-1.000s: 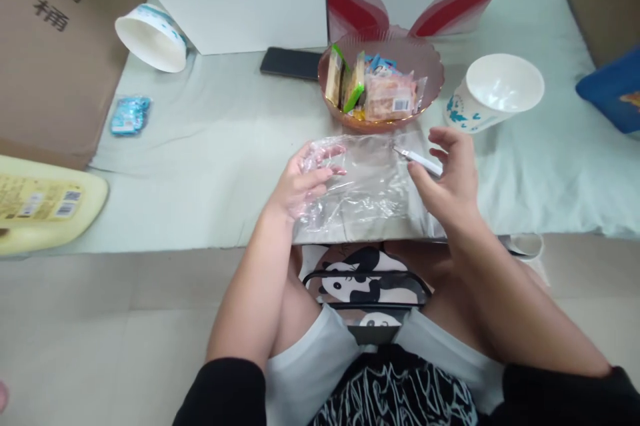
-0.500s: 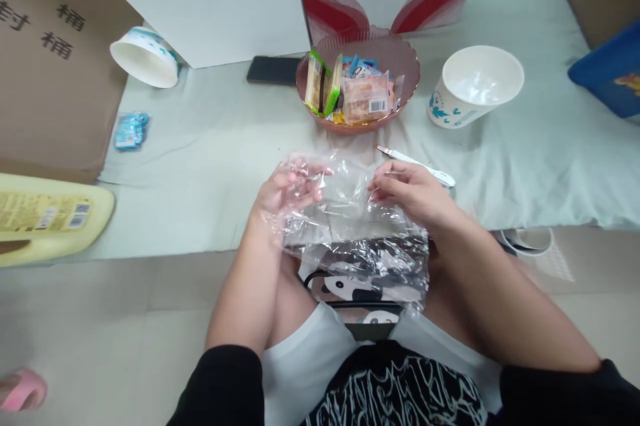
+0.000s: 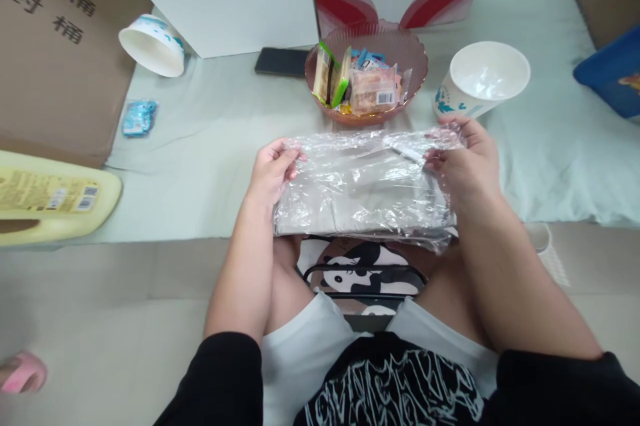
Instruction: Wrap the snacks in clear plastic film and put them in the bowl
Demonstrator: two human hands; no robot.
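Note:
A clear plastic bag (image 3: 363, 183) is stretched out flat over the near edge of the pale green cloth (image 3: 210, 139). My left hand (image 3: 273, 169) pinches its left top corner, fingers closed. My right hand (image 3: 463, 163) pinches the right top corner, fingers closed on the film. A white pen-like tool (image 3: 407, 154) lies under the plastic near my right hand, only partly visible. Just beyond the bag stands a pink glass bowl (image 3: 415, 63) filled with wrapped snacks (image 3: 373, 89).
A white paper cup (image 3: 480, 83) lies tipped right of the bowl, another white cup (image 3: 153, 45) at the back left. A black phone (image 3: 283, 61), a small blue packet (image 3: 139, 117), a cardboard box (image 3: 55, 46), a yellow container (image 3: 50, 196) and a blue box (image 3: 613, 76) surround the cloth.
My hands moved apart and pulled the crumpled plastic bag out wide and flat. The right hand went further right and forward, and the white tool is now under the film.

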